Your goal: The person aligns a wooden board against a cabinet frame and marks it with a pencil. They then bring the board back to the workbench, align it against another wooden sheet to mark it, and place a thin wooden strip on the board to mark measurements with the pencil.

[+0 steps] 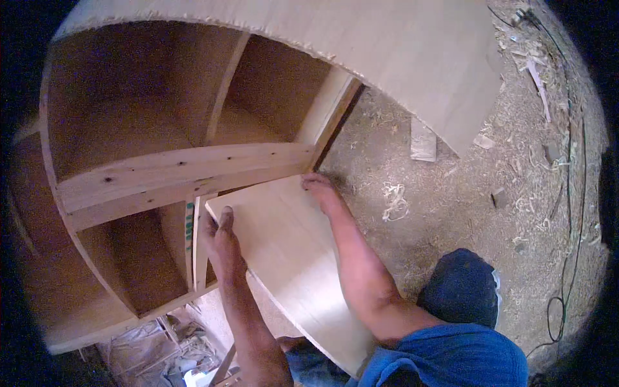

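Note:
A pale plywood panel (284, 245) lies slanted between my two arms, its upper end against the wooden cabinet frame (193, 161). My left hand (222, 242) grips the panel's left edge near its upper corner, thumb on the face and the other fingers mostly hidden behind. At the panel's upper right corner, my right hand (317, 187) has its fingers curled over the edge. Green marks show on an upright strip (189, 226) of the frame just left of my left hand.
A large plywood sheet (400, 58) with a rough edge overhangs the frame at the top. Shavings (394, 200), a small wood block (423, 140) and a dark cable (569, 193) lie on the floor at the right. Scraps (187, 348) are at the lower left.

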